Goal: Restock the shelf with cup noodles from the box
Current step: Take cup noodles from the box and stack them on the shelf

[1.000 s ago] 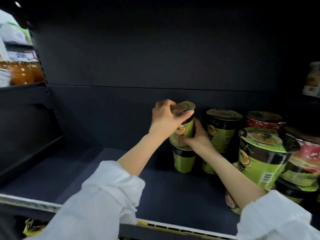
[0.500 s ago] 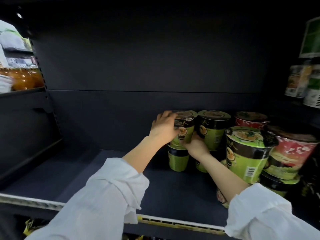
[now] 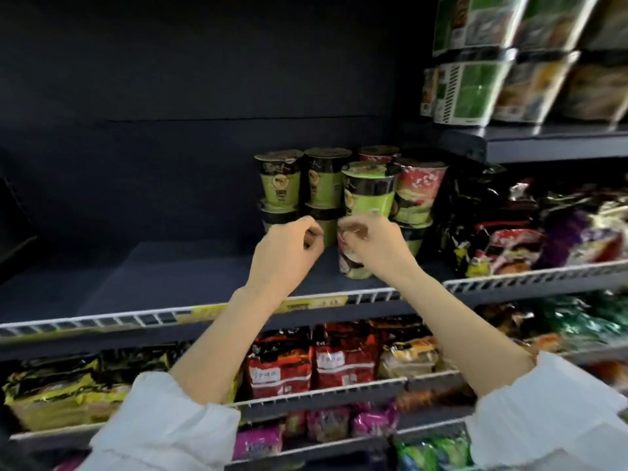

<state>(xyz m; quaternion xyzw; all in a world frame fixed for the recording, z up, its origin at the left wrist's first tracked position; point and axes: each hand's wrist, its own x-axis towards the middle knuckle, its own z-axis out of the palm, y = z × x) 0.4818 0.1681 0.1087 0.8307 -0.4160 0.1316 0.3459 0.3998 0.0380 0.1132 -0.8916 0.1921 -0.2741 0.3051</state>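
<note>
The dark shelf [image 3: 170, 277] lies mostly bare on its left; the cup noodles [image 3: 326, 185] stand stacked two high toward its right, beside snack bags [image 3: 530, 232]. In front of the stack, the left hand [image 3: 285, 256] and right hand [image 3: 377, 246] hover close together, fingers loosely curled and holding nothing.

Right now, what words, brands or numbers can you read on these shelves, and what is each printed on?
No text reads clearly; the picture is blurred.
green cup noodles: barcode and print, too blurred to read.
yellow price tag on the shelf rail: marks, unreadable.
white stickers on the red packets: writing, unreadable.
tubs on the upper shelf: print, too small to read.
</note>
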